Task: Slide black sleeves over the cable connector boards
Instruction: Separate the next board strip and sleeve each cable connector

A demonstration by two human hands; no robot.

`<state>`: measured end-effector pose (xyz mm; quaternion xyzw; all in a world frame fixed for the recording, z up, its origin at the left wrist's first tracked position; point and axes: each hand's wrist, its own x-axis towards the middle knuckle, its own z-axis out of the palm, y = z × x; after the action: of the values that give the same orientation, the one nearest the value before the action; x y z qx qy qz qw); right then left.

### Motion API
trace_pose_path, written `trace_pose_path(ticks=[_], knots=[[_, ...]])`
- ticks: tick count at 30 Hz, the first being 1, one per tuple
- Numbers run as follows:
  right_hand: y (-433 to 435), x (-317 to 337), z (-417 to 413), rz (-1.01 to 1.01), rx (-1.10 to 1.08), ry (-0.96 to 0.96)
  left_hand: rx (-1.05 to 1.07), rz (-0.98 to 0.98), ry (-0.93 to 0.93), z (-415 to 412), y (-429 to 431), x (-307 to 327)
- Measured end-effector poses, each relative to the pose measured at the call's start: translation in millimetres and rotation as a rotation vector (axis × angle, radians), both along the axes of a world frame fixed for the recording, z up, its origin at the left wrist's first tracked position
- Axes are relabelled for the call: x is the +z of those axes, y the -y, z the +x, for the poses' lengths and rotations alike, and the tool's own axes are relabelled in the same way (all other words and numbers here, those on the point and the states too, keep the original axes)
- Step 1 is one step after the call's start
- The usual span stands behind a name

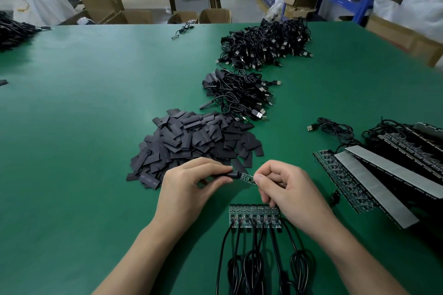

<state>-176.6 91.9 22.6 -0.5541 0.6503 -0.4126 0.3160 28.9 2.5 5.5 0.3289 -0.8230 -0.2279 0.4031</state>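
Print on the sleeve pile (pixel 191 141) is too blurry to read. Your left hand (pixel 189 187) pinches a sleeve (pixel 226 175) and your right hand (pixel 287 189) pinches the board (pixel 247 177). Sleeve end meets board, held just above the table (pixel 96 127), right in front of the pile.

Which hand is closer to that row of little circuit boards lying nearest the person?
Right. The right hand is just beyond the row of boards, overlapping its right end; the left hand sits farther left, apart.
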Motion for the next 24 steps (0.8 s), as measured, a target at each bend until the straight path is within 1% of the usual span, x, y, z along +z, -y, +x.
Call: trace_pose_path(ticks=[9, 19, 24], knots=[[2.7, -4.6, -2.2, 0.047, 0.021, 0.147, -0.015, -0.055, 0.033, 0.4, 1.0, -2.2], [2.5, -5.1, -2.6, 0.076, 0.012, 0.16, -0.017, -0.046, 0.028, 0.2, 0.7, -3.6], [2.3, -6.2, -1.8, 0.077, 0.013, 0.099, 0.0, -0.074, 0.06, -0.2, -0.9, -2.3]])
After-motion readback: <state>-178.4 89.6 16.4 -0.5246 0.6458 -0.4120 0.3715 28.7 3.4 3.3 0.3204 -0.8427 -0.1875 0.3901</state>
